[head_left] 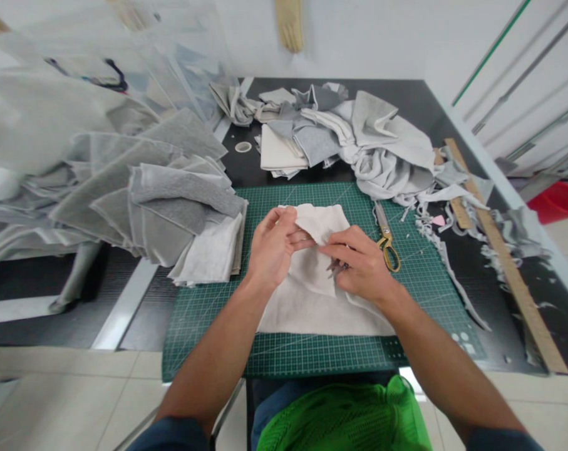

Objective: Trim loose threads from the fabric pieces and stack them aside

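Off-white fabric piece (pixel 307 313), likely light and limp, best taken by its edges, is lying on green gridded mat (pixel 203 332), left grip (pixel 270 254) pinching its flap, right grip (pixel 366 266) grasping small metal tool (pixel 333 267).

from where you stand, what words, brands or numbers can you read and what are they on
No text can be read for certain.
Green cutting mat: print near the lower right corner, too small.
Long wooden ruler: any markings too blurred.
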